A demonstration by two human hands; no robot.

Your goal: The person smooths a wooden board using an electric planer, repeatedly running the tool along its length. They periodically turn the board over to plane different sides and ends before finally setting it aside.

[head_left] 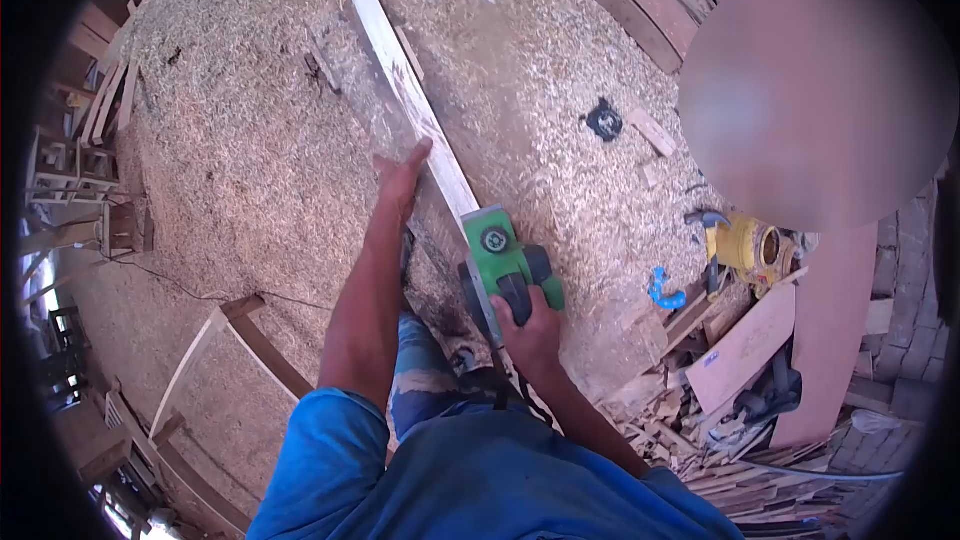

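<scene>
A green electric planer [492,245] with a black knob rests on the near end of a long pale wooden board [400,75]. My right hand [530,328] is wrapped round the planer's black rear handle. Beside the board's left edge is my left hand [403,177], its fingers apart and one fingertip at the board's edge. Nothing shows in that hand. The board runs away from me to the top of the view. Its underside is hidden.
Wood shavings [230,140] cover the ground. On the right lie a hammer [710,230], a yellow tool [750,248], a blue object [664,290] and scrap wood. A black round part [604,120] lies ahead. A curved wooden frame [262,345] stands at left.
</scene>
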